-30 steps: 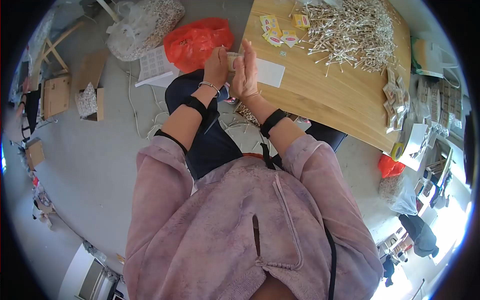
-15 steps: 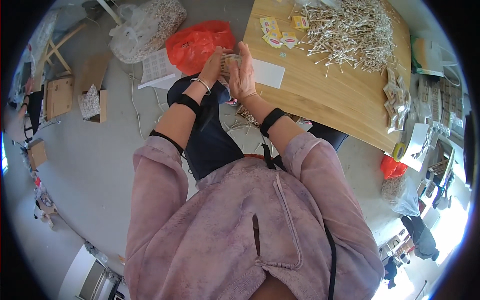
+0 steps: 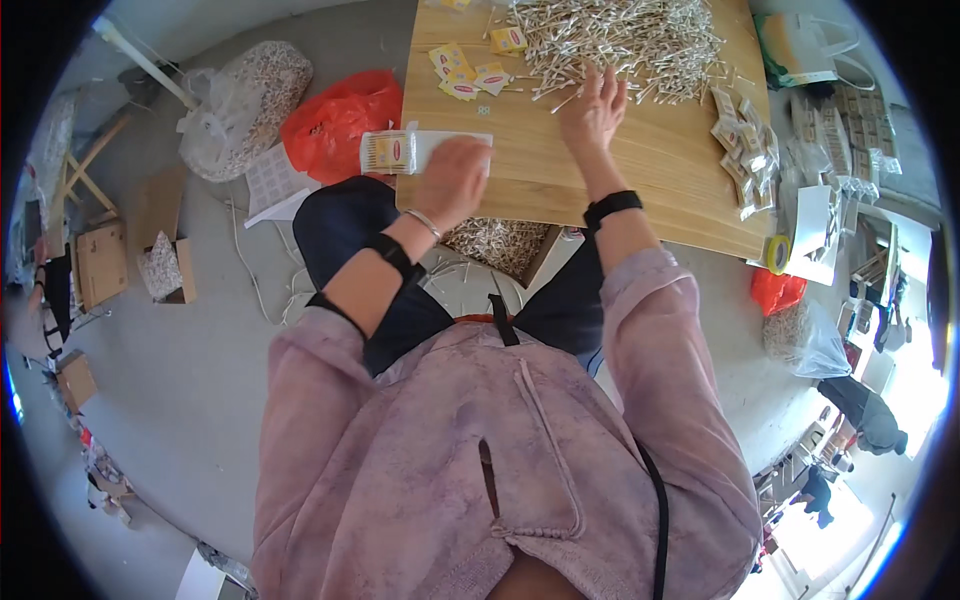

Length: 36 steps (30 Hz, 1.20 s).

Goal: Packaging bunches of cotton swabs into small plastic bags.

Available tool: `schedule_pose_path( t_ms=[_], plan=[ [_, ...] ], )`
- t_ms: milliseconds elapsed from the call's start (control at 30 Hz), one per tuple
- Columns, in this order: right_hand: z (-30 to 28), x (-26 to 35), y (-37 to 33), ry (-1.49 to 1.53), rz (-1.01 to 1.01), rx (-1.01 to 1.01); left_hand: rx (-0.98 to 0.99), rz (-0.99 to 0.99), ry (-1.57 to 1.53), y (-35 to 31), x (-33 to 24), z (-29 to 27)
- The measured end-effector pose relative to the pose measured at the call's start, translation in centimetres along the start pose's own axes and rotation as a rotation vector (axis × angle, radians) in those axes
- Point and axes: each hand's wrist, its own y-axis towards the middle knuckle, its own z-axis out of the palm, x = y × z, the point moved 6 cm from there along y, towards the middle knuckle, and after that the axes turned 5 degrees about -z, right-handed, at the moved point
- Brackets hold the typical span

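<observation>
On the wooden table a large loose heap of cotton swabs [image 3: 640, 45] spreads along the far side. My right hand [image 3: 592, 115] is at the near edge of that heap, fingers stretched out and slightly apart, holding nothing that I can see. Smeared by motion, my left hand [image 3: 455, 180] hovers over the table's near left part, its fingers unclear. Beside it, a clear pack of cotton swabs [image 3: 388, 152] with a yellow card lies on a white sheet [image 3: 428, 140] at the left edge. Several yellow-and-white cards [image 3: 460, 75] lie further back.
Filled small packs [image 3: 742, 140] are piled at the wooden table's [image 3: 660, 180] right end, near yellow tape [image 3: 777, 253]. An open box of swabs [image 3: 500, 245] stands below the front edge. To the left are a red plastic bag [image 3: 345, 120] and a clear sack of swabs [image 3: 255, 100].
Both hands were together around the pack at the table's left corner. Now the pack lies on the white sheet, let go. My right hand has moved right to the heap; my left hand has come nearer.
</observation>
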Motion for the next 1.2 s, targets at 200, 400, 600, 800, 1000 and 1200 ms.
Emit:
schedule_pose_path(
  t_ms=[200,400,600,800,1000,1200],
  plan=[
    [-0.5,-1.8,-1.6,0.007,-0.073,-0.008,0.084,0.014,0.095,0.9,-2.5,2.6],
    [-1.1,0.8,-6.0,0.077,-0.062,0.029,0.067,-0.054,0.16,0.4,-1.5,2.8],
    [-0.6,3.4,-8.9,0.07,-0.093,0.093,-0.034,-0.104,0.089,0.4,-1.2,2.6],
    [-0.9,5.8,-10.3,0.318,-0.185,0.087,-0.059,-0.094,0.107,0.6,-1.1,2.3],
    [-2.7,2.1,-9.9,0.24,-0.258,0.003,-0.075,-0.12,0.105,0.6,0.0,2.6],
    [-3.2,-1.5,-8.4,0.229,-0.049,-0.062,-0.145,-0.17,0.003,0.7,0.9,2.4]
  ],
)
